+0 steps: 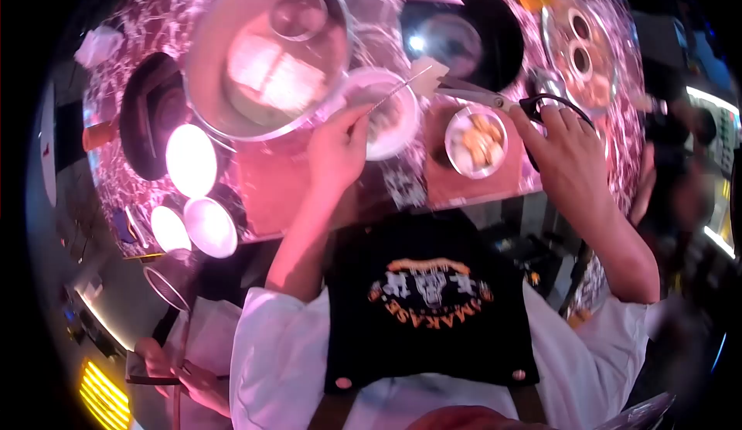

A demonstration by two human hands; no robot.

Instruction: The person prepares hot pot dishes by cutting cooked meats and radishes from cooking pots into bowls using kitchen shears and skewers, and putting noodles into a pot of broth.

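My left hand (338,148) pinches a thin skewer (398,88) that slants up to the right, with a pale piece of food (427,76) at its far end. My right hand (568,151) is closed around the black handles of the scissors (483,96). Their blades point left, close beside the pale piece; whether they touch it is unclear. Below the skewer is a white bowl (386,124) with pale contents. A small white bowl (476,142) of yellowish and pale chunks sits below the blades.
A large metal pot (202,82) with pale blocks stands at the upper left. A black pan (502,39) lies beyond the scissors, and a glass tray (609,74) holds small cups at the right. Small bowls (210,227) stand lower left, near another person's hands (182,376).
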